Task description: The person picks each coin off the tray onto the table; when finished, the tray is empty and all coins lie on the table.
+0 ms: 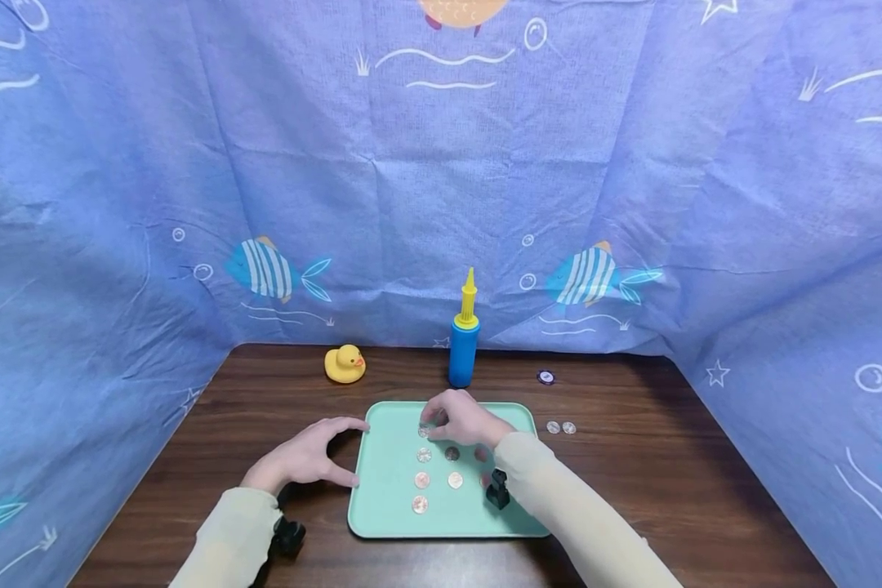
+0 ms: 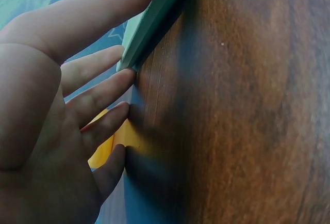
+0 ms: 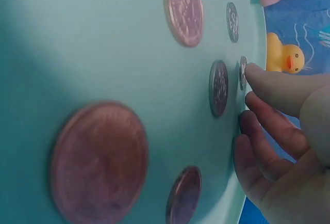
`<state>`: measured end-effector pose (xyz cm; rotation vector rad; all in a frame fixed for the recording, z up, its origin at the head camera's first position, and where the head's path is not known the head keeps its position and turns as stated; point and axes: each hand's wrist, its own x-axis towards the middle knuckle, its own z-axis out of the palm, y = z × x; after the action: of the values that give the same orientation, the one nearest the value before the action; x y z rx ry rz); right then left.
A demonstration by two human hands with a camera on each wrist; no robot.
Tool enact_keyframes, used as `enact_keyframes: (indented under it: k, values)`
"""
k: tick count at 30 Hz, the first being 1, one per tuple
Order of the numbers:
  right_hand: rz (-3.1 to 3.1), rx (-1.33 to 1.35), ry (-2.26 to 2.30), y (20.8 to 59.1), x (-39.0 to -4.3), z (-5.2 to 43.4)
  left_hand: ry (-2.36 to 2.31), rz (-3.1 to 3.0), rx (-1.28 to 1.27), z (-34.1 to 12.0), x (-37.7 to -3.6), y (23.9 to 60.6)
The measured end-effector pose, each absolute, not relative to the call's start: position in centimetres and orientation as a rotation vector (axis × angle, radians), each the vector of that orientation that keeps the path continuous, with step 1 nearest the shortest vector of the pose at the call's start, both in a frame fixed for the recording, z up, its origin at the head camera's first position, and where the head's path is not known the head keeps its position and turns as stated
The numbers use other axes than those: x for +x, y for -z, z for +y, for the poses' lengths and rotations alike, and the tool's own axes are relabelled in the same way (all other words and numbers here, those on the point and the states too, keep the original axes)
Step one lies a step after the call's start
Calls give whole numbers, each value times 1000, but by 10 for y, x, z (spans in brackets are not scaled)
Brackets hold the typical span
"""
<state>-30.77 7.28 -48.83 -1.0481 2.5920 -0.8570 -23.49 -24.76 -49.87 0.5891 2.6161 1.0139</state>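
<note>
A pale green tray [image 1: 382, 514] lies on the table, with several coins spread over it in rows. My right hand [image 1: 459, 416] reaches over its far part, thumb and fingertips pinching a silver coin [image 1: 423, 430] low at the tray surface. In the right wrist view the thumb tip meets that coin [image 3: 243, 73]. Nearer are another silver coin [image 1: 424, 455], a copper coin [image 1: 422, 480] and a darker coin [image 1: 452, 454]. My left hand [image 1: 305, 453] is spread at the tray's left edge; its thumb and a fingertip touch the rim [image 2: 149, 20].
Behind the tray stand a yellow rubber duck [image 1: 345, 364] and a blue hand pump [image 1: 463, 351] with a yellow top. Right of the tray lie two silver coins [image 1: 562, 427], with a dark poker chip [image 1: 546, 377] farther back. A blue fish-print cloth [image 1: 441, 204] hangs around the table.
</note>
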Motion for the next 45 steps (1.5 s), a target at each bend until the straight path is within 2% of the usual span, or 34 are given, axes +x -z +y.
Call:
enact_keyframes:
  k: [45]
  values:
    - [2611,-1012,651,482,-307,53,-1010,2616,594,-248,-235,499]
